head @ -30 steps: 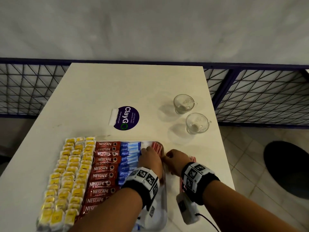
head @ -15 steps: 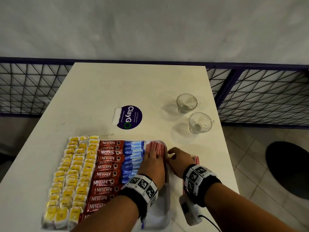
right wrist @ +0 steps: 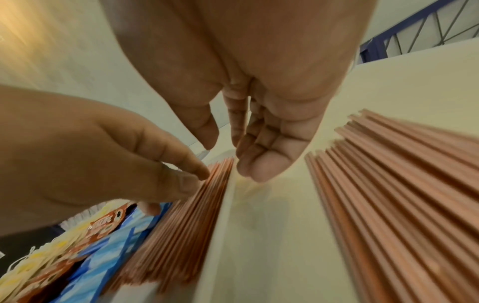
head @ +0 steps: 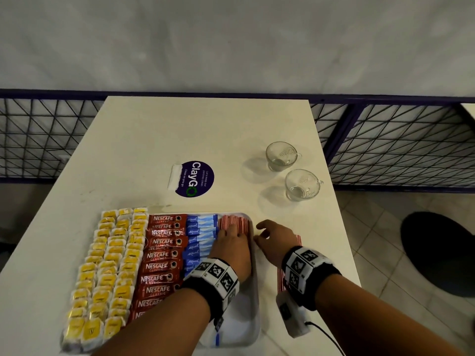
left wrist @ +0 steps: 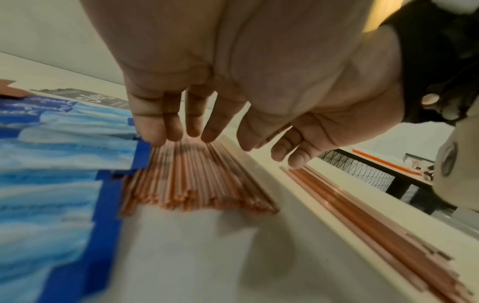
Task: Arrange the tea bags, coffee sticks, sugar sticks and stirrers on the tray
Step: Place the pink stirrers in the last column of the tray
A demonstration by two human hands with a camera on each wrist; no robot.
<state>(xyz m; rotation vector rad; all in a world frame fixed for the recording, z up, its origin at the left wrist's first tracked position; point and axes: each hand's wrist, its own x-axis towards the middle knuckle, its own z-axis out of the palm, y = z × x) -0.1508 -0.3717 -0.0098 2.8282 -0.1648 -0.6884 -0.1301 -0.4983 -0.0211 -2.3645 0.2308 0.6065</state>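
A white tray at the table's near edge holds rows of yellow tea bags, red coffee sticks and blue sugar sticks. Red-striped stirrers fill its far right corner. My left hand lies flat with straight fingers on those stirrers. Just outside the tray's right rim hovers my right hand, fingers loosely bent and empty. A second pile of stirrers lies on the table under my right wrist, also seen in the right wrist view as stirrers.
Two glass cups stand on the table beyond my right hand. A round purple sticker lies beyond the tray. The table's right edge drops to a tiled floor; a wire fence runs behind.
The left hand has slid forward along the stirrers toward the tray's far end. The right hand has moved slightly forward beside the rim.
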